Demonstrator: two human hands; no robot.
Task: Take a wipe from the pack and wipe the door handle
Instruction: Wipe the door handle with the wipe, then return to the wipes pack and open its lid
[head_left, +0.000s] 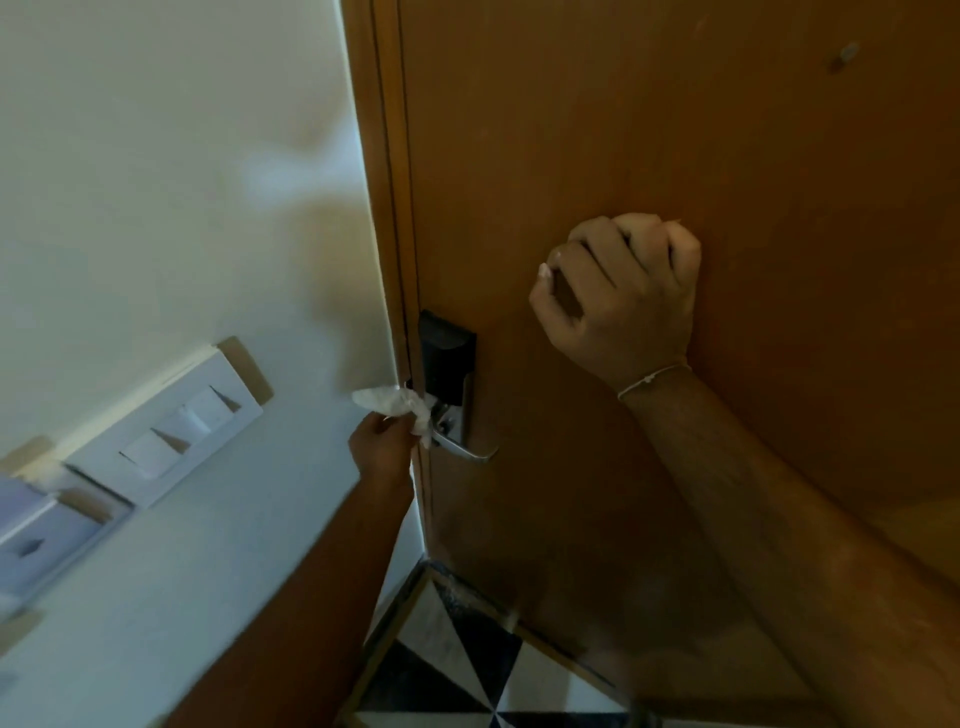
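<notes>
The wooden door (675, 156) fills the right side, next to the pale wall (156, 182) with its switch plates (171, 431). On the door's left edge is the dark lock body (447, 358), and under it the silver door handle (465, 449), whose long axis runs down and to the right. The right hand (621, 291) rests curled into a fist on the door, well apart from the handle. The left hand (382, 447) is nearer: it pinches the crumpled wipe (400, 405) just left of the handle's root (touching it, I think).

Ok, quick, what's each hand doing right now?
Left hand: closed on the wipe, pressing it against the door handle.
Right hand: curled into a fist against the door; whether it holds anything cannot be told.
</notes>
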